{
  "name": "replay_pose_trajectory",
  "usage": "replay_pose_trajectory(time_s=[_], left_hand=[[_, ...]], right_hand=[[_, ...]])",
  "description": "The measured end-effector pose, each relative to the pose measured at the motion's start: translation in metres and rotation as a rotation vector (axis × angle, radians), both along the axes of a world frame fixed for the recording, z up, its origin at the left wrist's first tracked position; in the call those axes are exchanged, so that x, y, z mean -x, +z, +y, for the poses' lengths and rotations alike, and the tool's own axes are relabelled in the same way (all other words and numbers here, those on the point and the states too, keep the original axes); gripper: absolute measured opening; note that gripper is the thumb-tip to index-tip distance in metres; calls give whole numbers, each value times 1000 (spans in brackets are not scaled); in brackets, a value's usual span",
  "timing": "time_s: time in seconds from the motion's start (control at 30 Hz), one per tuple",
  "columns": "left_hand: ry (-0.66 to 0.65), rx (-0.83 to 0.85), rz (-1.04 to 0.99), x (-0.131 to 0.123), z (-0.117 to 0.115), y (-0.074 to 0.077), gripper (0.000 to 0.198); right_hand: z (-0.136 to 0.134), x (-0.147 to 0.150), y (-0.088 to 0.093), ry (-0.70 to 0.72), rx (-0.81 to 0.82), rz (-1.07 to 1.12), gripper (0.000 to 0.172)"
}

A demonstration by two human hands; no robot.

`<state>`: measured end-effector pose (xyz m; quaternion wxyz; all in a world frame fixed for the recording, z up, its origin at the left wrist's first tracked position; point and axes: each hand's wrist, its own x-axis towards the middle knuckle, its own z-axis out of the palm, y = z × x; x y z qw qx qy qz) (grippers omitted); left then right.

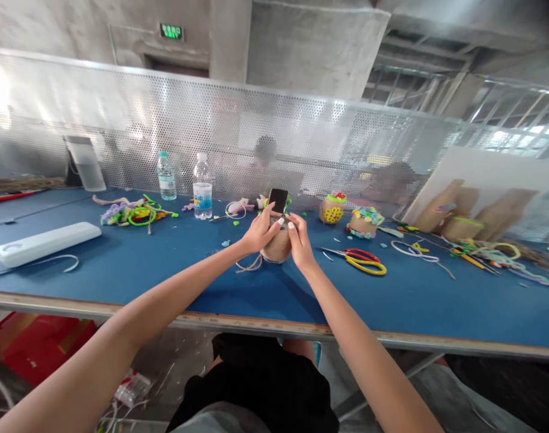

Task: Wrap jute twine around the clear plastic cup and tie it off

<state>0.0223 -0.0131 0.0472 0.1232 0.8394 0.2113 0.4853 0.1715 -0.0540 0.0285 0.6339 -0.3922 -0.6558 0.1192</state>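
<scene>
The twine-wrapped jar (279, 245) sits over the blue table (166, 288), near centre, held between left hand (260, 231) and right hand (300, 240), fingers (296, 225) curled closed around it. A black rectangular object (278, 201) tops it, identity unclear. Scissors (359, 263) lie right. Two figures (265, 153) behind the perforated metal screen (166, 126) are blurred.

Bare forearms (166, 297) end in white-painted fingernails (291, 225) — black clothing (256, 385) covers the lap.
</scene>
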Motion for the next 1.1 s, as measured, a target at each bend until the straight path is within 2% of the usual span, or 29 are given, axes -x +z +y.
replay_pose_trajectory(time_s=[0.27, 0.6, 0.93, 1.1], left_hand=[[5, 102, -16, -2, -4, 2, 47], [12, 17, 3, 0, -2, -1, 47], [-57, -1, 1, 3, 1, 0, 58], [-114, -21, 3, 4, 4, -1, 60]], right_hand=[[-2, -4, -1, -29, 46, -12, 56], [0, 0, 2, -164, 3, 13, 48], [-4, 0, 3, -45, 56, 101, 53], [-6, -2, 1, 15, 109, 62, 69]])
